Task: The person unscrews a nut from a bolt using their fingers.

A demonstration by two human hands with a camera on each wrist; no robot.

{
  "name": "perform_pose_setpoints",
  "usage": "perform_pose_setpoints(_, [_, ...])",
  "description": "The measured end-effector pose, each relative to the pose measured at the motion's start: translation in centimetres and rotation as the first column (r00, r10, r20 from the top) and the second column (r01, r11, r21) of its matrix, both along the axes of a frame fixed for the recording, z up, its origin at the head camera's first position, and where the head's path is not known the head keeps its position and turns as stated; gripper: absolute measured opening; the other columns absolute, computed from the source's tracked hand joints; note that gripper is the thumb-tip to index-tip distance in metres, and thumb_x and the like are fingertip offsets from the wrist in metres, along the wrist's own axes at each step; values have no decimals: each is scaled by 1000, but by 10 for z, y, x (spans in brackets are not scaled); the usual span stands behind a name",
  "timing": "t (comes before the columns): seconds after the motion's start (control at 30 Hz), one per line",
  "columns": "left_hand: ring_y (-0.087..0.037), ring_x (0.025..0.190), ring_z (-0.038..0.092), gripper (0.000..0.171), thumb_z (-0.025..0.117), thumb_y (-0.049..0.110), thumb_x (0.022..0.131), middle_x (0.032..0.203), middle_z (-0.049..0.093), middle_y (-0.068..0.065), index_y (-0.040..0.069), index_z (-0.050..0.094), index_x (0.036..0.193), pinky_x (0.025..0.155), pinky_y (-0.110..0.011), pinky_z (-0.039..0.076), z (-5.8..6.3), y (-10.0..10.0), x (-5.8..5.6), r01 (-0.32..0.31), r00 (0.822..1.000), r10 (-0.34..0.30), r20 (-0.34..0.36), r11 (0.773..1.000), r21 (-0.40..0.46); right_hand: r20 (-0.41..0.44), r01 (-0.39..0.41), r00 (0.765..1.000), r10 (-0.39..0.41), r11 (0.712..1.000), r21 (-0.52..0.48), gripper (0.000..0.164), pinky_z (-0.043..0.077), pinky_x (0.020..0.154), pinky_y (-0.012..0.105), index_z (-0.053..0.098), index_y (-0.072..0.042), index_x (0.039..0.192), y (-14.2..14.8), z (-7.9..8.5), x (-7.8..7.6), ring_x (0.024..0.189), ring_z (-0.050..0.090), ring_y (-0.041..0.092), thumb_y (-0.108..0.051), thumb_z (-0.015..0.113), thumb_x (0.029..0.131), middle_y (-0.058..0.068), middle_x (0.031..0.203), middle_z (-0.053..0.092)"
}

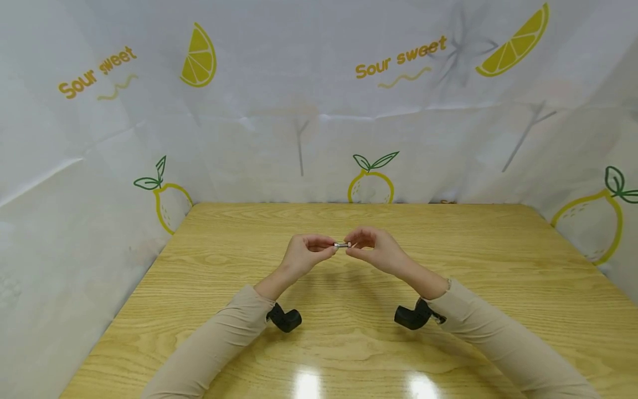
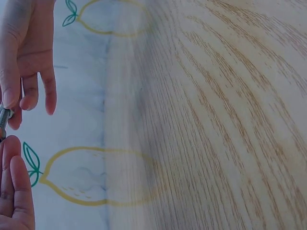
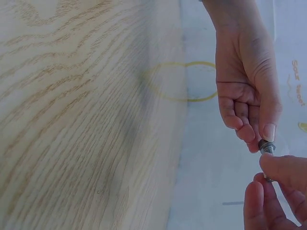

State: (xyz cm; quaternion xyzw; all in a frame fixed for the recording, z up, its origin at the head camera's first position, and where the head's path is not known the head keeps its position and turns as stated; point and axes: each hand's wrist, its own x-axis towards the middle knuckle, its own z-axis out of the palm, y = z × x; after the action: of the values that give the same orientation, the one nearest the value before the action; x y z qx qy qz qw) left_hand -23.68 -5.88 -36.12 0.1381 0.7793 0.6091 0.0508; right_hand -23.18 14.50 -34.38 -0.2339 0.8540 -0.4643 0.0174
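A small silver metal bolt (image 1: 342, 245) lies roughly level between my two hands above the table. My left hand (image 1: 302, 255) pinches its left end between thumb and fingertips. At the right end, the thumb and fingertips of my right hand (image 1: 375, 249) pinch the bolt. In the right wrist view, the threaded bolt (image 3: 269, 149) has a wider collar under the left thumb, and the right thumb covers much of the shank. Only part of the bolt (image 2: 4, 119) shows at the edge of the left wrist view.
Both hands are over a wood-grain table (image 1: 239, 233). A pale curtain (image 1: 259, 149) with lemon prints stands behind it and along the sides. Black wrist-worn devices (image 1: 286, 318) stick out below both forearms.
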Motion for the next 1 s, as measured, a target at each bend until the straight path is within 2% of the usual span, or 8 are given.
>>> perform_pose_setpoints(0.13, [-11, 82, 68, 23, 69, 13, 84, 102, 71, -16, 3, 70, 105, 77, -28, 56, -1, 0, 0, 4, 1000, -4, -2, 1000, 0, 10, -29, 1000, 29, 999, -20, 31, 53, 78, 28, 58, 1, 113, 0, 0, -1, 89, 64, 22, -12, 67, 86, 20, 107, 64])
perform_pose_setpoints(0.27, [-13, 84, 68, 23, 69, 13, 85, 102, 71, -16, 3, 70, 105, 78, -28, 56, -2, 0, 0, 9, 1000, -9, -6, 1000, 4, 48, -53, 998, 51, 998, 32, 34, 55, 77, 36, 58, 5, 117, 1, 2, 0, 91, 65, 31, -19, 58, 93, 22, 103, 67])
perform_pose_setpoints(0.37, [-13, 84, 68, 23, 69, 13, 85, 102, 71, -16, 3, 70, 105, 78, -28, 56, -1, 0, 0, 11, 1000, -11, -8, 1000, 2, 53, -54, 997, 51, 997, 54, 32, 55, 77, 39, 61, 6, 114, 1, 2, 1, 92, 65, 35, -20, 53, 96, 22, 99, 69])
perform_pose_setpoints(0.57, [-10, 81, 68, 22, 69, 13, 84, 101, 71, -15, 3, 71, 104, 77, -29, 56, -2, -1, -1, 8, 1000, -8, -3, 1000, 2, 30, -24, 999, 24, 1000, 13, 28, 55, 75, 27, 60, 3, 113, 1, 1, 2, 90, 65, 26, -12, 63, 90, 19, 101, 65])
perform_pose_setpoints(0.7, [-12, 82, 68, 21, 69, 12, 84, 100, 71, -15, 3, 71, 103, 77, -28, 56, -3, 0, -1, 6, 1000, -6, -10, 1000, 3, 71, -25, 997, 26, 1000, -19, 33, 56, 76, 32, 58, 2, 117, 1, 2, 2, 87, 66, 22, -14, 63, 90, 21, 102, 65])
perform_pose_setpoints(0.83, [-13, 84, 68, 21, 69, 12, 84, 100, 71, -14, 4, 71, 104, 77, -28, 56, -4, 0, -2, -1, 1000, 1, -5, 1000, 3, 111, -25, 993, 29, 999, -33, 32, 58, 75, 38, 60, 6, 113, 0, 3, 2, 80, 68, 22, -20, 57, 94, 25, 99, 67])
perform_pose_setpoints(1.0, [-13, 83, 68, 21, 69, 12, 84, 99, 71, -15, 3, 71, 103, 77, -28, 56, -4, 0, -2, 0, 1000, 0, -9, 1000, 5, 63, -5, 998, 6, 1000, -14, 26, 57, 74, 32, 62, 4, 109, 1, 3, 2, 83, 66, 21, -15, 60, 92, 22, 99, 67])
